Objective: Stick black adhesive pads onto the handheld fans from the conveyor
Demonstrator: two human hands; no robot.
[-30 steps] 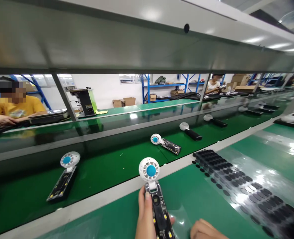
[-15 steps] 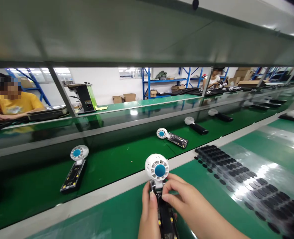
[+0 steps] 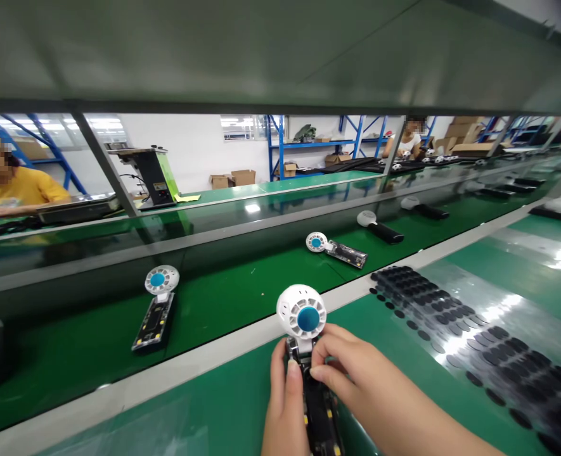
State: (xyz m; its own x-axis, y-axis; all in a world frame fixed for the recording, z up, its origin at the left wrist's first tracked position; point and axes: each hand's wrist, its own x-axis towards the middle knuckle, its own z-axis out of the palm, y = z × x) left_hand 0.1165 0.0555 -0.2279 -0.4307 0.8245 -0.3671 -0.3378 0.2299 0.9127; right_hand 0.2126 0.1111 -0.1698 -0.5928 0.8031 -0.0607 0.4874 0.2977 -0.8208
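Observation:
Between my hands stands a handheld fan (image 3: 303, 311), with a white vented round head, a blue centre and a black handle whose inner parts lie bare. My left hand (image 3: 286, 399) is closed around the handle's left side, thumb along its front. My right hand (image 3: 351, 373) pinches at the handle's top right, just below the head. Whether a small part sits in that pinch is hidden. The lower handle runs out of the frame. Beyond my hands, on the green conveyor belt (image 3: 227, 285), lie similar open-handled fans (image 3: 153, 323) (image 3: 347, 253).
Sheets of black round stickers (image 3: 432, 304) lie on the green worktop (image 3: 475, 253) at my right. Further along the belt lie fans with closed black handles (image 3: 385, 233). A grey shelf (image 3: 213, 57) hangs overhead. One person in yellow (image 3: 23, 187) sits across at the left.
The fans on the belt have shifted slightly right. The view has tilted down a little. My hands keep nearly the same hold on the fan.

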